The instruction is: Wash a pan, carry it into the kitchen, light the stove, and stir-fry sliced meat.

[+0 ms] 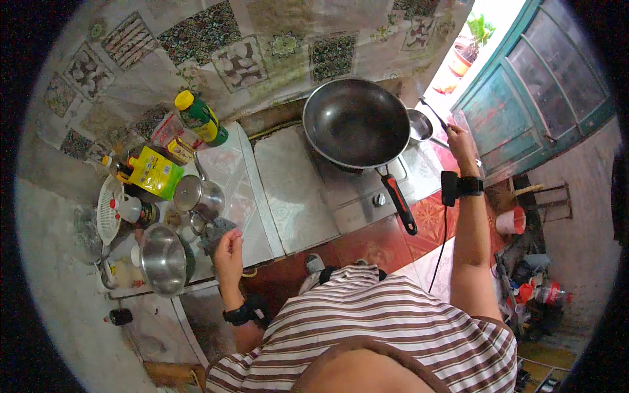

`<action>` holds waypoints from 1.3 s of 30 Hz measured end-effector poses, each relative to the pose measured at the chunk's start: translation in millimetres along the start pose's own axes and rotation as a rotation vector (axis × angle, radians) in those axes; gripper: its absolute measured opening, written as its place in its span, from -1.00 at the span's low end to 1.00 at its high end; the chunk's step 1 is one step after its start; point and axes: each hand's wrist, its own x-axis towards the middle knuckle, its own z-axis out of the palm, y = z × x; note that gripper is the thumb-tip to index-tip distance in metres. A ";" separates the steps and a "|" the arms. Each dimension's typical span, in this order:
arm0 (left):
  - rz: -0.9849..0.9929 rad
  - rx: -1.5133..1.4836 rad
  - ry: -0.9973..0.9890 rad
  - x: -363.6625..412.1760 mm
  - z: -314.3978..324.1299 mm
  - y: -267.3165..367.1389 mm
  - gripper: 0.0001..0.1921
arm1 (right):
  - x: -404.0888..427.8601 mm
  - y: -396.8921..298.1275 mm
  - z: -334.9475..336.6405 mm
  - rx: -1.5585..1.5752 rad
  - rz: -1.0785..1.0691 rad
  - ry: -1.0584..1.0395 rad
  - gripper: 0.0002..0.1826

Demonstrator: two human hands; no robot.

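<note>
A black wok [356,123] with a black and red handle sits over the gas stove [363,196]. To its right, my right hand [461,142] is closed around the dark handle of a slim utensil [433,112]; the kind of utensil is unclear. Beneath it is a small metal saucepan [419,125]. My left hand [230,250] holds a dark grey cloth [216,233] at the counter's edge. Just beyond the cloth stands a steel pot [209,199] with a lid beside it. A steel bowl [163,259] lies farther left.
Behind the pot stand a green bottle with a yellow cap [202,120], a yellow-green pouch [156,172] and a white plastic basket [109,209]. A teal door [516,108] stands open at the right, with a pink bucket [511,221] below it.
</note>
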 end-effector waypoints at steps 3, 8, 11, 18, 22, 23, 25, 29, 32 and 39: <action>0.004 0.030 0.006 -2.3 0.7 -1.7 -0.76 | -35.5 -7.5 16.5 -0.240 -0.280 0.079 -0.69; 0.026 0.054 -0.032 -9.9 10.4 8.9 -0.76 | -65.4 -51.1 56.9 -0.429 -0.564 -0.152 -0.77; 0.003 0.045 -0.028 -14.3 7.7 8.8 -0.76 | -60.2 -65.8 77.8 -0.455 -0.622 -0.139 -0.77; -0.040 -0.006 0.078 -33.6 -17.6 -15.2 -0.76 | -30.7 -86.9 108.5 -0.485 -0.593 -0.230 -0.77; -0.046 -0.025 0.105 -36.6 -20.9 -23.7 -0.75 | -15.2 -79.2 123.1 -0.411 -0.643 -0.097 -0.72; -0.055 0.038 0.083 -36.4 -22.7 -23.9 -0.75 | -14.1 -81.3 124.1 -0.348 -0.610 -0.028 -0.69; -0.064 0.102 0.055 -33.9 -22.6 -25.1 -0.75 | -15.0 -79.8 118.2 -0.249 -0.495 -0.009 -0.63; -0.071 0.062 0.045 -20.4 -13.0 -14.8 -0.75 | -3.5 -45.3 109.8 0.486 -0.368 0.265 -0.63; -0.059 0.080 0.051 -13.0 -12.5 -19.5 -0.75 | -3.2 -32.3 65.2 0.258 -0.265 0.024 -0.70; -0.046 0.055 0.146 -8.9 -27.0 -15.8 -0.74 | -34.0 -36.6 -14.6 -0.502 -0.649 -0.351 -0.78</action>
